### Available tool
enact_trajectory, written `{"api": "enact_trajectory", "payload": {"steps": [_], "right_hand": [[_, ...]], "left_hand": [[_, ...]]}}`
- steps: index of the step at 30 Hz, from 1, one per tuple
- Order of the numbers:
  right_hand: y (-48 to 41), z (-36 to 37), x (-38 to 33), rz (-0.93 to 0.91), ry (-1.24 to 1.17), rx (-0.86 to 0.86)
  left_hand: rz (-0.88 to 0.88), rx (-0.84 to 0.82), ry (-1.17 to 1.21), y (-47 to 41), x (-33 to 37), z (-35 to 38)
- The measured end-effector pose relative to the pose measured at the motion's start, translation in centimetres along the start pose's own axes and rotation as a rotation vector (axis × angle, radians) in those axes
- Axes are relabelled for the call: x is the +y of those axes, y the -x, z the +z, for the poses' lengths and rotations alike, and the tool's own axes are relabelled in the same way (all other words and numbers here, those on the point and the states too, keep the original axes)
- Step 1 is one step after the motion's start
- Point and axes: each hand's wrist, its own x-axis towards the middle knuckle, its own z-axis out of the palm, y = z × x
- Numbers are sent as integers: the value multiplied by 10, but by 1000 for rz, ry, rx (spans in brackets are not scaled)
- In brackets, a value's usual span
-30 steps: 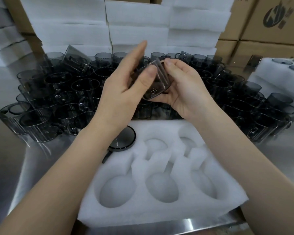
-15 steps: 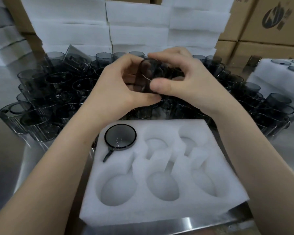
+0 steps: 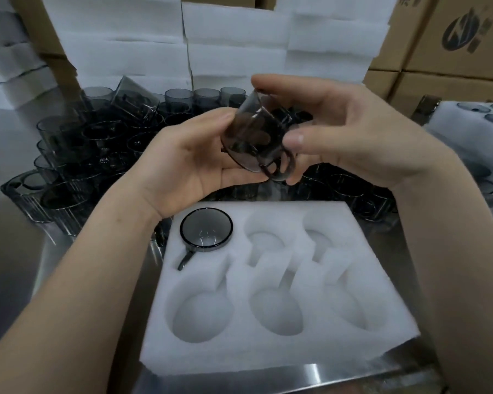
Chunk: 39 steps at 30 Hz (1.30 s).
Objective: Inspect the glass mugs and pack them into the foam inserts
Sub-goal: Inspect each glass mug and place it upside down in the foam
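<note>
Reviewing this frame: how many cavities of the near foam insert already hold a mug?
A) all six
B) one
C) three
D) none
B: a single mug sits in the far-left cavity of the foam insert; the other five cavities show only bare foam.

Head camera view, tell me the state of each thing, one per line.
held mug, tilted, in the air.
left hand, holds the held mug from below.
right hand, pinches the held mug from the right.
foam insert, lying flat, five pockets empty.
packed mug, upright in the foam insert's far left pocket.
loose mugs, crowded behind the foam insert, mostly upright.
</note>
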Motion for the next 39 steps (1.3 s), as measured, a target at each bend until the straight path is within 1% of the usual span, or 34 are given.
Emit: {"api": "enact_trajectory", "payload": {"steps": [3, 6, 8, 11, 16, 21, 25, 28, 31, 34, 37, 39], "right_hand": [[1, 7, 0, -10, 174, 79], [4, 16, -6, 57, 409, 124], [6, 24, -9, 145, 517, 59], [7, 34, -9, 229, 629, -44], [6, 33, -13, 338, 715, -133], [0, 39, -10, 381, 761, -208], [-9, 37, -7, 467, 853, -291], [-14, 44, 0, 427, 986, -318], [-14, 48, 1, 438, 988, -324], [-14, 49, 0, 489, 958, -353], [-17, 51, 1, 518, 991, -361], [-16, 52, 1, 495, 1008, -337]], "left_hand": [[-36, -5, -24, -2, -2, -2], [-12, 83, -206, -5, -4, -6], [26, 110, -299, -6, -4, -8], [44, 54, -373, -4, -3, -6], [-34, -101, -398, -1, -7, -1], [-142, -269, -490, 1, -10, 1], [-171, -356, -584, 1, -10, 1], [-192, -366, -720, 0, -10, 2], [-226, -337, -844, 0, -11, 1], [-258, -322, -877, 0, -10, 1], [-286, -323, -887, 0, -8, 1], [-302, -322, -900, 1, -6, 2]]}}
